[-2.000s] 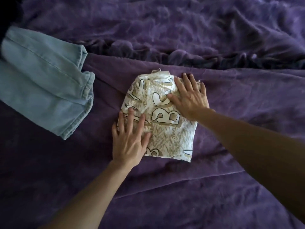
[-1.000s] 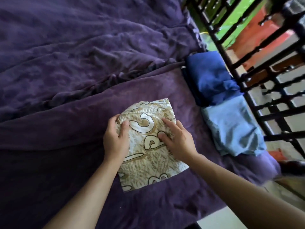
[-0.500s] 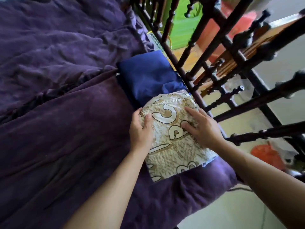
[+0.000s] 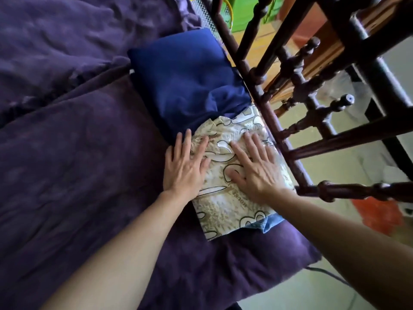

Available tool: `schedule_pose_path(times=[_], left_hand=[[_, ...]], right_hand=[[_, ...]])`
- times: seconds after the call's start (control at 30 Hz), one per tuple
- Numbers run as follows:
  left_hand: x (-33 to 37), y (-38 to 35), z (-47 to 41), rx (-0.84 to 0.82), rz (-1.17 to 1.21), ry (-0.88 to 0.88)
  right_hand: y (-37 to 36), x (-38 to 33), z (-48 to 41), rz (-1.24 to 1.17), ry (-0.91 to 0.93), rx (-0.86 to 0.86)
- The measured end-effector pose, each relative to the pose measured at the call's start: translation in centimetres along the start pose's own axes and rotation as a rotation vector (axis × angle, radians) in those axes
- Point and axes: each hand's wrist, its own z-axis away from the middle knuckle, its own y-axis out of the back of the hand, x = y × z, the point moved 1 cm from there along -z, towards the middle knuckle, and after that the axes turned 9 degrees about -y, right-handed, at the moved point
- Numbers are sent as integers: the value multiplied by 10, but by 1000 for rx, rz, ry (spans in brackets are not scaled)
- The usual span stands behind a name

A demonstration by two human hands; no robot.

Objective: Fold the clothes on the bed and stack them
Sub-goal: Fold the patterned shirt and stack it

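We have the folded cream-and-gold printed cotton garment (image 4: 223, 211) lying on top of a folded light-blue garment (image 4: 272, 223), whose corner peeks out at five o'clock. Both sit at the bed's three o'clock edge. It looks light, soft and floppy, with no stiffness to keep its shape, so we judge it wants pressing flat. To move it, we'd slide the fingers under the two long edges rather than pinch one corner.

The left hand (image 4: 184, 168) lies flat with fingers straight, half on the nine o'clock edge. The right hand (image 4: 254, 173) is spread flat on the middle. Neither grips anything.

The print shows big outlined letters. A small word by the right wrist may read "MOUSE" upside down, but we can't be sure.

A folded dark-blue cloth (image 4: 190, 86) touches it at twelve o'clock. The purple bedspread (image 4: 78, 153) lies beneath, and the dark turned-wood bed rail (image 4: 279, 135) stands just beside it at three.
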Motion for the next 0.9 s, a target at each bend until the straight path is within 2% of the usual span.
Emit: schedule_pose_path(times=[0.07, 0.13, 0.2, 0.27, 0.37, 0.47, 0.57, 0.67, 0.73, 0.9], left_hand=[[-5, -10, -1, -172, 34, 30], [-6, -9, -3, -236, 56, 42], [-5, 3, 1, -228, 69, 33], [-9, 23, 19, -146, 98, 71], [-22, 59, 74, -71, 134, 257], [-43, 90, 151, -102, 179, 422], [-66, 122, 235, -104, 206, 586], [-88, 153, 319, -97, 194, 770], [-101, 171, 375, -37, 198, 867], [-132, 204, 511, 91, 231, 1019]], right_hand=[[-15, 6, -1, 27, 2, -21], [-19, 8, -5, 26, 5, -27], [-14, 5, -6, 58, 0, -45], [-2, -5, -3, 78, -14, -42], [25, -40, 15, 54, 65, -11], [39, -100, 42, -46, 251, -18], [49, -173, 75, -96, 354, -110], [54, -247, 111, -43, 502, -176], [55, -297, 137, 41, 590, -225], [44, -417, 215, 121, 741, -259]])
